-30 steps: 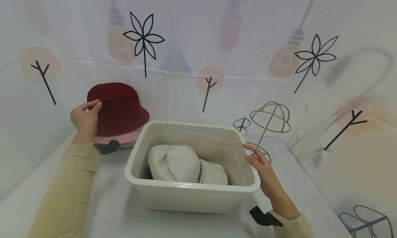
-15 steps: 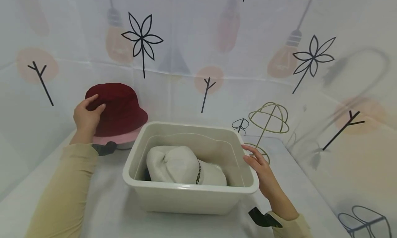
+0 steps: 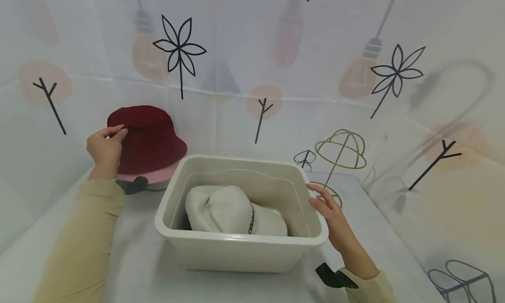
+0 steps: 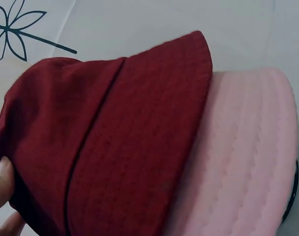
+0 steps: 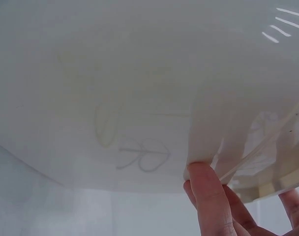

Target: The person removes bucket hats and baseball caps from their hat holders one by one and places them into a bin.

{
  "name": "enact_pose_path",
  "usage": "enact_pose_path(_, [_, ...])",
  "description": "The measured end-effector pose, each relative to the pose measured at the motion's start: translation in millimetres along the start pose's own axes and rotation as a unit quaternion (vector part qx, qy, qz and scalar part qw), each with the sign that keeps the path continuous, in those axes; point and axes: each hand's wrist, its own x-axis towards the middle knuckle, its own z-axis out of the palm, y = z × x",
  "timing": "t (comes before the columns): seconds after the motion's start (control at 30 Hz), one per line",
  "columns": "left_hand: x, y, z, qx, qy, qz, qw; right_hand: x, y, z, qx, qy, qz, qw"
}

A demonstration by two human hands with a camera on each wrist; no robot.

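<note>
A dark red bucket hat (image 3: 151, 140) lies on top of a pink hat (image 4: 240, 147) at the table's far left. Its crown's side is pinched by my left hand (image 3: 104, 147), thumb against the cloth in the left wrist view. To the right stands a white plastic bin (image 3: 236, 254). Inside lies a white cap (image 3: 226, 211) with dark lettering along its band, brim pointing right. My right hand (image 3: 335, 219) rests its fairly straight fingers on the bin's right rim. In the right wrist view, fingertips (image 5: 203, 182) touch the bin's glossy outer wall.
A pale cloth covers the table (image 3: 138, 259). A patterned backdrop (image 3: 221, 44) with printed flowers and bulbs rises behind and at both sides. Under the pink brim, a greyish edge (image 3: 158, 186) shows. Something dark (image 3: 185, 222) lies under the white cap.
My left thumb and fingers parted over the red hat half a second ago and have closed together again at its left side. The right hand and bin stay put; the view shifts slightly.
</note>
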Motion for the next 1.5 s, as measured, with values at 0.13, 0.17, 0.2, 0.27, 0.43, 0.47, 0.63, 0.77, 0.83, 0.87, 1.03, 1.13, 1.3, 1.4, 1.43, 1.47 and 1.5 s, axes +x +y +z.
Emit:
enact_pose_path(0.13, [-0.6,6.2,1.9,-0.012,0.017,-0.005,0.9998,1,-1,0,-0.001,0.004,0.002,1.0])
enact_pose_path(0.17, [-0.9,8.1,2.2,-0.012,0.021,-0.008,0.9997,1,-1,0,-0.001,0.004,0.002,1.0])
enact_pose_path(0.2, [-1.2,10.2,2.7,-0.012,0.026,-0.012,0.9995,1,-1,0,-0.001,0.004,0.002,1.0])
enact_pose_path(0.27, [-1.9,14.7,3.5,-0.007,0.037,-0.02,0.9991,2,-1,0,-0.001,0.002,0.002,1.0])
enact_pose_path(0.43, [-3.3,24.3,4.8,-0.039,0.044,-0.047,0.9972,2,-1,0,-0.005,0.001,0.0,1.0])
enact_pose_path(0.47, [-3.3,26.0,5.2,-0.049,0.044,-0.051,0.9965,2,-1,0,-0.006,0.001,0.0,1.0])
enact_pose_path(0.63, [-3.1,34.5,6.9,-0.087,0.042,-0.064,0.9933,2,-1,0,-0.01,0.003,0.0,1.0])
enact_pose_path(0.77, [-2.4,41.8,9.6,-0.102,0.05,-0.059,0.9918,2,-1,0,-0.009,0.003,-0.002,1.0])
enact_pose_path(0.83, [-1.6,46.0,11.3,-0.113,0.06,-0.051,0.9904,2,-1,0,-0.008,0.002,-0.003,1.0])
enact_pose_path(0.87, [-1.1,48.1,12.1,-0.121,0.065,-0.048,0.9894,2,-1,0,-0.007,0.001,-0.003,1.0])
enact_pose_path(1.03, [0.6,57.9,16.2,-0.16,0.081,-0.043,0.9828,2,-1,1,-0.005,0.001,0.0,1.0])
enact_pose_path(1.13, [0.9,61.1,18.9,-0.173,0.09,-0.039,0.98,1,-2,2,-0.005,0.002,0.005,1.0])
enact_pose_path(1.3, [1.6,66.2,22.4,-0.2,0.097,-0.033,0.9745,1,-2,3,-0.005,0.004,0.008,1.0])
enact_pose_path(1.4, [2.1,69.7,25.0,-0.221,0.096,-0.028,0.9701,1,-2,3,-0.003,0.006,0.007,1.0])
enact_pose_path(1.43, [2.2,71.0,26.0,-0.227,0.095,-0.026,0.9688,1,-2,3,-0.003,0.006,0.006,1.0])
enact_pose_path(1.47, [2.4,72.4,26.8,-0.232,0.095,-0.024,0.9677,1,-2,2,-0.003,0.007,0.005,1.0])
enact_pose_path(1.5, [2.3,74.1,27.5,-0.236,0.095,-0.022,0.9668,1,-2,2,-0.003,0.007,0.004,1.0])
